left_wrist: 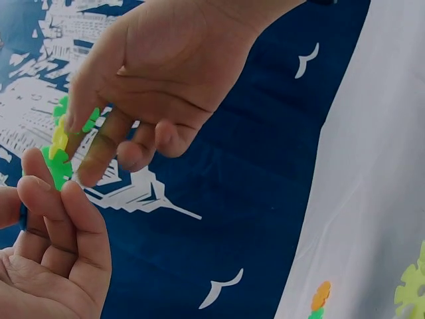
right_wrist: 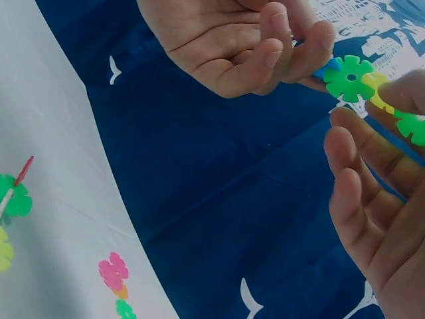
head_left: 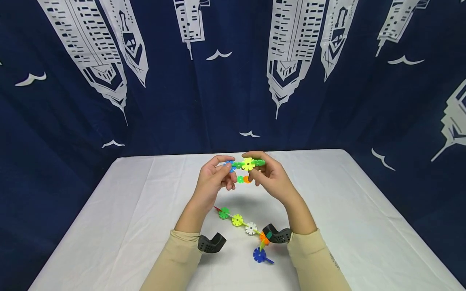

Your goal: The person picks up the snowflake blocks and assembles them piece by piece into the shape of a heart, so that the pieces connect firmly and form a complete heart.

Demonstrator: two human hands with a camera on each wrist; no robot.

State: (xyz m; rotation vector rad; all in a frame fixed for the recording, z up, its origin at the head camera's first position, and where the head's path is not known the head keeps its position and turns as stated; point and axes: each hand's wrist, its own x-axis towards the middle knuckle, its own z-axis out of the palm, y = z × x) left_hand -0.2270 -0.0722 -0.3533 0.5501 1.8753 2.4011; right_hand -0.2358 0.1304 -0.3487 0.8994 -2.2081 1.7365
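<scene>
Up above the table, both hands hold a short chain of slotted plastic snowflake discs. My left hand (head_left: 209, 178) pinches the blue disc (head_left: 229, 165) at one end between thumb and finger. A green disc (right_wrist: 350, 78) follows it, then a yellow disc (head_left: 248, 164) set crosswise, then another green disc (head_left: 259, 163) at the right end. My right hand (head_left: 273, 178) grips that right part, its thumb on the yellow disc in the right wrist view. The blue disc is mostly covered by the left fingers in both wrist views.
A longer disc chain lies on the white table (head_left: 145, 222) below the hands, with green (head_left: 224, 213), yellow (head_left: 237, 220), white (head_left: 251, 228), orange and dark blue (head_left: 259, 255) discs. Behind the hands lies a small group with a pink disc (right_wrist: 114, 271). A navy curtain (head_left: 218, 101) hangs at the back.
</scene>
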